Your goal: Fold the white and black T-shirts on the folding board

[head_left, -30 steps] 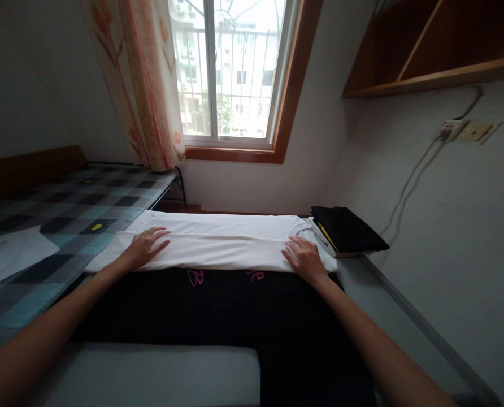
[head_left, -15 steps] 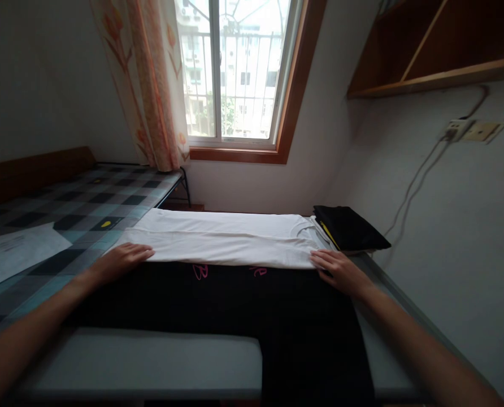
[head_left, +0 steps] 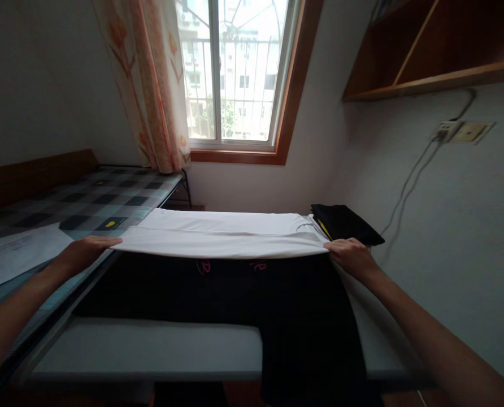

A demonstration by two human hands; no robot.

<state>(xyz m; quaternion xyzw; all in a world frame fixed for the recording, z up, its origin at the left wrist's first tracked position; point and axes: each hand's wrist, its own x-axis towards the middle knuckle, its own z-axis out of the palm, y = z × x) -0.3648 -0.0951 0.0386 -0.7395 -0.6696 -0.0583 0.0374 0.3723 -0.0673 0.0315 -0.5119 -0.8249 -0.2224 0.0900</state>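
Note:
A folded white T-shirt [head_left: 218, 240] stretches across the table, its curved neckline at the right end. My left hand [head_left: 91, 249] pinches its near edge at the left corner, and my right hand [head_left: 351, 254] pinches the right corner. Between both hands the near edge is pulled taut and looks slightly raised. Below it lies black cloth [head_left: 235, 294] with pink lettering partly covered by the white fabric. One part of the black cloth, like a sleeve, extends toward me over the table's front edge.
Dark folded clothes [head_left: 345, 223] are stacked at the table's far right. To the left stands a bed with a checked mattress [head_left: 120, 189] and a printed paper sheet [head_left: 23, 251]. The pale table [head_left: 150, 347] meets the right wall, where a cord hangs from a socket [head_left: 449, 131].
Both hands have gone from lying flat on the white T-shirt to pinching its near corners. They have moved outward, and the near edge has come up a little.

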